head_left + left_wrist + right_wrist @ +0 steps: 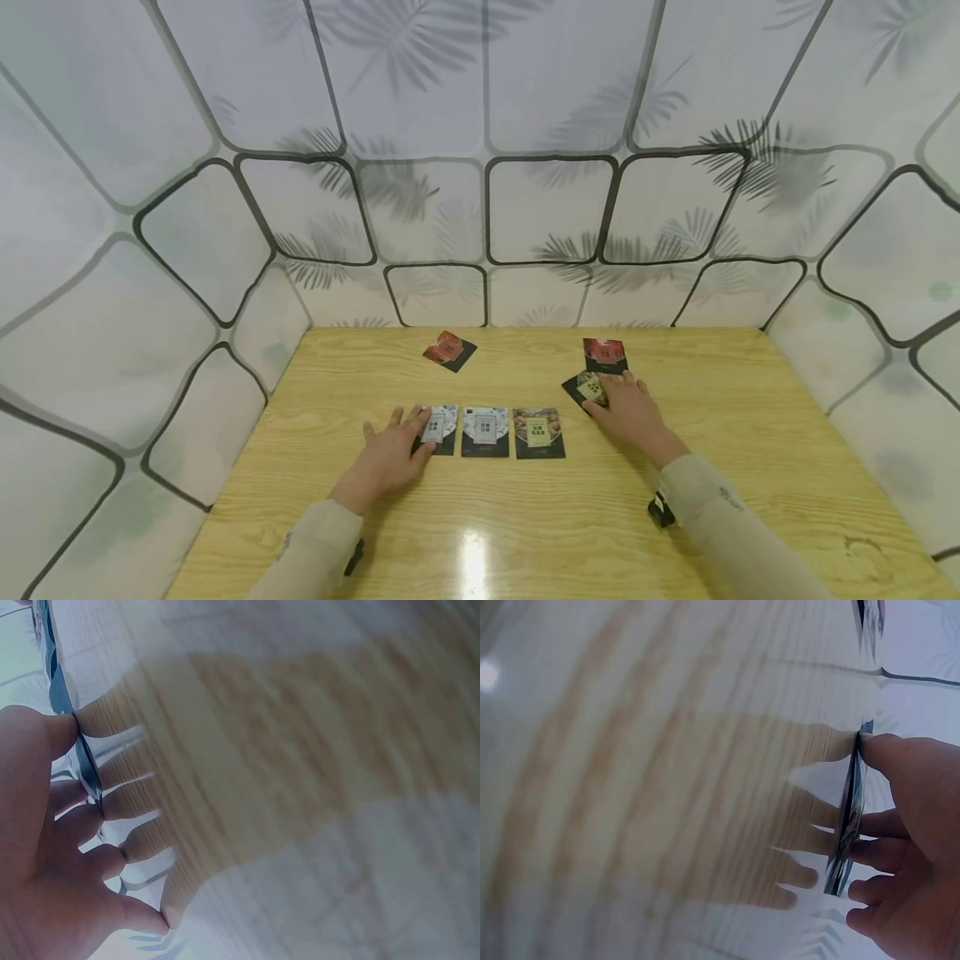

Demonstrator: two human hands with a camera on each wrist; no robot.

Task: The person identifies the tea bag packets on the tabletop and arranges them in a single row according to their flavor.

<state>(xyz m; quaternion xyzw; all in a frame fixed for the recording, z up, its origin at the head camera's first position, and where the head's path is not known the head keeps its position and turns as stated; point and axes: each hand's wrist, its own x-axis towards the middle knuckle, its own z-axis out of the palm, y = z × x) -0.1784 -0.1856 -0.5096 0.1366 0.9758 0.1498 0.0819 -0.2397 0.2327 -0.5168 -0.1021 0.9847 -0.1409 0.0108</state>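
Three flat packets lie in a row in the head view: two white-and-black ones, the left (447,421) and the middle (485,432), and a brown-and-black one with a yellow label (538,433). My left hand (388,454), fingers spread, rests on the left packet and covers part of it. To the right of the row, a second yellow-label packet (576,391) lies turned at an angle. The right hand (632,417) touches it from above, its thumb at the near edge and fingertips over the right part. In the right wrist view this packet (846,825) shows nearly edge-on under the fingertips.
Behind stand out two red-and-black packets, one at the back left (450,351) lying askew, one at the back right (604,356) close to the angled packet. The wooden table (480,508) meets patterned fabric walls (540,208) at the back and sides.
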